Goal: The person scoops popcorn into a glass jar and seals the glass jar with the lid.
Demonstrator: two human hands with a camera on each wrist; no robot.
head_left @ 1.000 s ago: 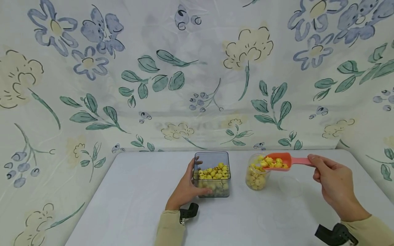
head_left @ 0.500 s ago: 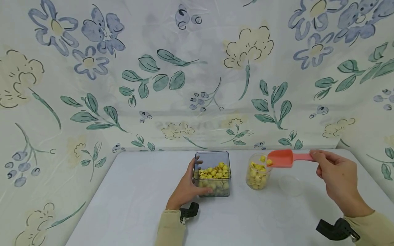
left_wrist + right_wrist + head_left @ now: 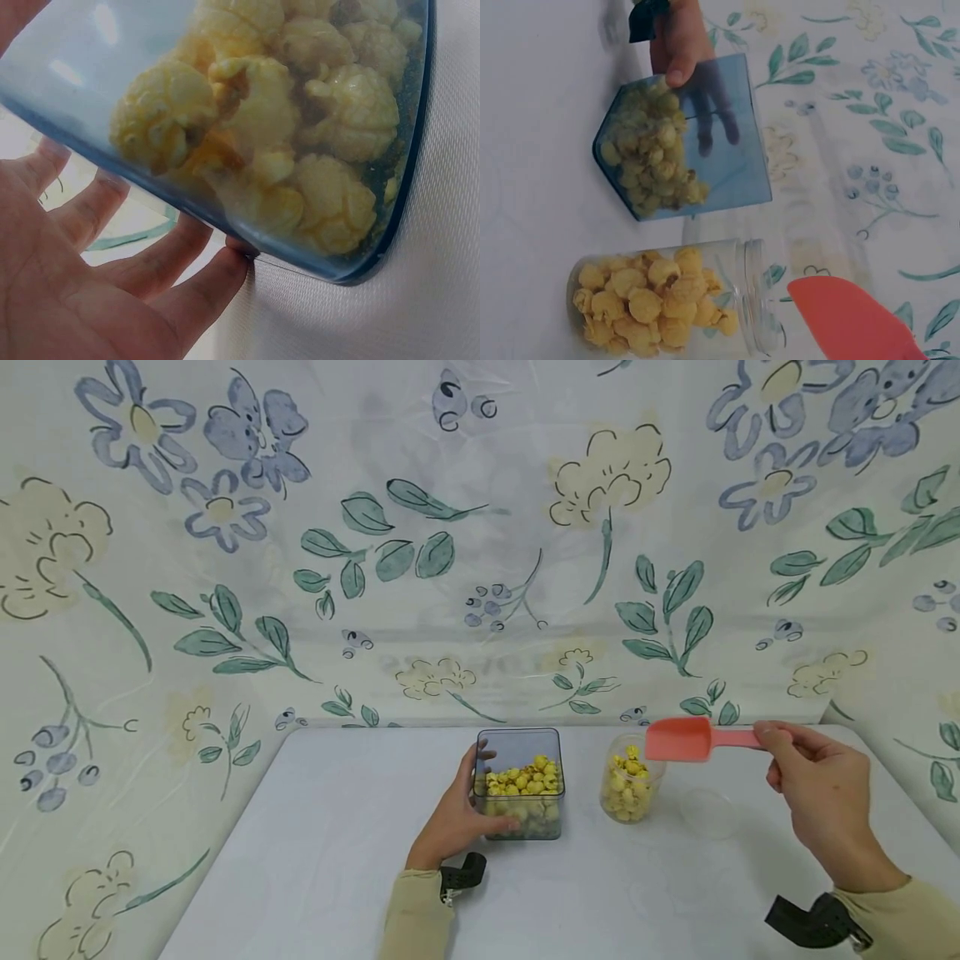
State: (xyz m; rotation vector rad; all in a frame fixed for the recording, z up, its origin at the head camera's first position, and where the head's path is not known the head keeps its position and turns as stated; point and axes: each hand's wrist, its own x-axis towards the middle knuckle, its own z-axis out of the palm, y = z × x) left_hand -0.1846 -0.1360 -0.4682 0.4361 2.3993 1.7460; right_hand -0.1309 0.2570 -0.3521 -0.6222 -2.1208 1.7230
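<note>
Two separate grips | left hand [image 3: 457, 818] clamps tub [image 3: 517, 745], likely steadying it | right hand [image 3: 823, 802] pinches scoop [image 3: 678, 741] by handle [image 3: 733, 738], probably for reach to jar [image 3: 757, 300]

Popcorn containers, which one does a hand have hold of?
The square, bluish box, held by the left hand. The other, a round, clear jar to its right, has no hand on it.

a creased white floral sheet [image 3: 517, 443] rises behind the white-topped bench [image 3: 315, 827] and wraps around its left and right sides, printed with blue blossoms [image 3: 144, 422], cream flowers [image 3: 615, 468], green leafy sprigs [image 3: 699, 625] and blue berries [image 3: 492, 608]. the light is soft, dim and greyish.
</note>
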